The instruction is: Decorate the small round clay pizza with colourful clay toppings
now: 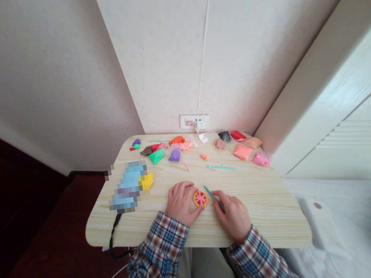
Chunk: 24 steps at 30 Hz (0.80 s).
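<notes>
A small round clay disc (200,198), yellow with a red patterned face, lies on the light wooden table (268,201). My left hand (181,203) rests curled beside the disc, fingers touching its left edge. My right hand (233,215) is closed on a thin teal modelling tool (212,195), whose tip points at the disc's right edge.
Several small bags and lumps of coloured clay lie across the far half: green (157,156), purple (175,155), pink (242,152), yellow (147,181). A second teal tool (221,167) lies mid-table. A blurred object (128,187) sits left. A wall socket (194,121) is behind; a white cabinet stands right.
</notes>
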### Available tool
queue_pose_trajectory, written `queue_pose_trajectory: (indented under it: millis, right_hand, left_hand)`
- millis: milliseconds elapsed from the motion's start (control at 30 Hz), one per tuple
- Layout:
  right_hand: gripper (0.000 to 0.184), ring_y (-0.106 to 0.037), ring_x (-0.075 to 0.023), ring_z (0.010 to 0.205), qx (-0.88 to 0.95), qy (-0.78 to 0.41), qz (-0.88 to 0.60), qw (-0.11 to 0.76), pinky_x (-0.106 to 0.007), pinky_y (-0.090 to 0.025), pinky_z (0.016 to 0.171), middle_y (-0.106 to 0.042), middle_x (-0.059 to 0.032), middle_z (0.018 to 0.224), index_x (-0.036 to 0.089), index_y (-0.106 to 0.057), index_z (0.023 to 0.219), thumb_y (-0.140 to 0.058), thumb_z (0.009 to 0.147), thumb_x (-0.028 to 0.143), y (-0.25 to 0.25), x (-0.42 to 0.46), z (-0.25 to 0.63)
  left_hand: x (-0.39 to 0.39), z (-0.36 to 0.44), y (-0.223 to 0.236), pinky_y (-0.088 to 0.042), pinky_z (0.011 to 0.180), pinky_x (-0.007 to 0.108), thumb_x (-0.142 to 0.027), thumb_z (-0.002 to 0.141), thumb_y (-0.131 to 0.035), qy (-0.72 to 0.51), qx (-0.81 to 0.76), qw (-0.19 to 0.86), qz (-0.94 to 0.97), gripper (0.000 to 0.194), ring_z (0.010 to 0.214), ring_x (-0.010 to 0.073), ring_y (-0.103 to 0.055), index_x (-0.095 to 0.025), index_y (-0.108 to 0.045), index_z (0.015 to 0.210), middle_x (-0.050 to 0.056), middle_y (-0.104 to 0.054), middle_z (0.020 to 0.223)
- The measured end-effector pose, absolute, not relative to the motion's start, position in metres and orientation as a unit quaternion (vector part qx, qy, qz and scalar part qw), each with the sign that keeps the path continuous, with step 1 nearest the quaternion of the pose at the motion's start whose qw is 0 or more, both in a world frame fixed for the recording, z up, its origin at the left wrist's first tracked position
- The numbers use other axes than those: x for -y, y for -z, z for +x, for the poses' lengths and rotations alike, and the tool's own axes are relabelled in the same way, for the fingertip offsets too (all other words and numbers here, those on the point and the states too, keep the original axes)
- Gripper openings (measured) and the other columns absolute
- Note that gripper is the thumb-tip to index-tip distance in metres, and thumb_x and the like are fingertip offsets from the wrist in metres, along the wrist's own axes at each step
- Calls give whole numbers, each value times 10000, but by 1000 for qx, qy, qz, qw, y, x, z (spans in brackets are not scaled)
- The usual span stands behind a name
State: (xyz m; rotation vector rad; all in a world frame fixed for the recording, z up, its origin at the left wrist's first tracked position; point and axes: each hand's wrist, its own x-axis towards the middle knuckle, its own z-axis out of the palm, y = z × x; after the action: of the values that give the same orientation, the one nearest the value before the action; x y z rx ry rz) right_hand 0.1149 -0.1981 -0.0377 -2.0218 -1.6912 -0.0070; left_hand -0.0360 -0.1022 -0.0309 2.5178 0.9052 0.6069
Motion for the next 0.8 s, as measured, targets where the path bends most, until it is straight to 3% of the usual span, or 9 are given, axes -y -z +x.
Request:
queue_pose_trajectory:
  millis: [467, 700, 800]
  right_hand:
    - [239, -610, -166, 613, 624, -17, -734, 267, -266, -387, 597, -664, -18, 667, 184, -596, 975, -382, 878, 232, 39, 196, 116]
    - [254, -601, -164, 593, 613, -19, -735, 290, -259, -396, 579, -644, -17, 629, 183, -601, 968, -375, 883, 262, 41, 197, 117]
    - [274, -588, -164, 571, 602, -29, -737, 307, -252, -398, 547, -614, -12, 590, 181, -604, 970, -364, 887, 285, 41, 197, 117]
  left_hand:
    - [104, -37, 26, -346, 934, 450, -382, 726, -636, -206, -313, 177, 910, 363, 1083, 271, -458, -211, -622, 1047, 93, -527, 1137]
    - [103, -38, 26, -355, 934, 465, -401, 727, -627, -205, -311, 178, 911, 476, 1090, 277, -463, -183, -561, 1145, 109, -537, 1155]
    - [102, -38, 27, -375, 928, 452, -390, 770, -594, -221, -313, 187, 905, 412, 1074, 262, -489, -182, -576, 1125, 102, -562, 1128]
